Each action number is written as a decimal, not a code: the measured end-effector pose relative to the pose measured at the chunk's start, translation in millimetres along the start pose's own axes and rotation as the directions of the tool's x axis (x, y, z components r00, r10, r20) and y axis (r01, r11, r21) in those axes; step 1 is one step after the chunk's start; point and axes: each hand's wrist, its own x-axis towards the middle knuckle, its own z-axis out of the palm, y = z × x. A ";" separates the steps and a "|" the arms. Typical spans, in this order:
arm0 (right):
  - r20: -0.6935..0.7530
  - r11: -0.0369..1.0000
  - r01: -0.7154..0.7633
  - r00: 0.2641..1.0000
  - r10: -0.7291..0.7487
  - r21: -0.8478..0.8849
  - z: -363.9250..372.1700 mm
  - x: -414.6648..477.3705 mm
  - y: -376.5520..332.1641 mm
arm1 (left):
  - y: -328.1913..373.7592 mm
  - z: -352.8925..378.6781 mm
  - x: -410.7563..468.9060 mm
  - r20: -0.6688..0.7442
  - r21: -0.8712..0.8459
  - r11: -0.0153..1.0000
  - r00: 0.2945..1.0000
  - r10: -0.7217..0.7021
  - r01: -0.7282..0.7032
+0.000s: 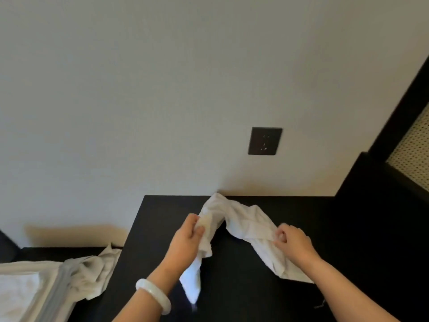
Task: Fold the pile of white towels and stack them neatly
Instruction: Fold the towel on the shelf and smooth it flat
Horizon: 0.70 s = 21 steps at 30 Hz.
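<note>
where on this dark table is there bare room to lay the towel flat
Bare table lies between its left edge and the left hand, and from the right hand to the wall. The held towel fills the middle; the towel pile crowds the lower left surface.

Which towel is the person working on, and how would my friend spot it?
Find the black table under the dark wall socket. Over its middle, a crumpled white towel stretches between the left hand and the right hand, both gripping it. The loose towel and the flat stack at far left lie untouched; this one alone is held.
</note>
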 end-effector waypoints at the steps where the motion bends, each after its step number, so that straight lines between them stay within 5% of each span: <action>1: -0.021 1.000 -0.016 1.000 0.016 0.000 -0.2 1.5 2.5 | 6.3 -5.8 3.5 -0.054 -0.011 1.000 0.998 -0.007 0.007; 4: -0.176 0.945 -0.033 0.980 0.095 0.327 -22.0 9.3 1.3 | 23.6 -33.0 10.8 -0.228 -0.004 0.999 0.972 0.046 -0.048; 6: -0.409 0.867 0.100 0.904 0.126 0.488 -57.5 13.9 -7.3 | 36.8 -50.9 9.9 -0.309 -0.019 0.987 0.940 0.144 -0.158; 8: -0.571 0.817 0.252 0.813 0.112 0.518 -96.9 14.7 -21.8 | 43.9 -60.2 6.7 -0.355 -0.024 0.967 0.906 0.230 -0.255; 10: -0.592 0.812 0.311 0.804 0.053 0.494 -117.8 15.5 -34.9 | 34.4 -59.3 6.8 -0.320 0.107 0.944 0.889 0.329 -0.311; 12: -0.474 0.864 0.272 0.879 -0.045 0.423 -112.8 25.9 -37.7 | 10.1 -48.6 9.4 -0.137 0.305 0.893 0.913 0.384 -0.330; 15: -0.082 0.930 0.165 0.986 -0.146 0.327 -73.5 39.7 -26.2 | -18.7 -24.7 4.9 0.229 0.401 0.879 0.958 0.175 -0.257; 18: 0.164 0.941 0.106 0.973 -0.166 0.322 -39.3 38.0 -7.6 | -33.3 -9.0 5.1 0.204 0.364 0.920 0.976 0.071 -0.143; 21: 0.192 0.976 0.066 0.975 -0.108 0.210 -21.2 35.0 11.0 | -37.1 -6.9 13.2 0.088 0.429 0.903 0.996 -0.007 -0.032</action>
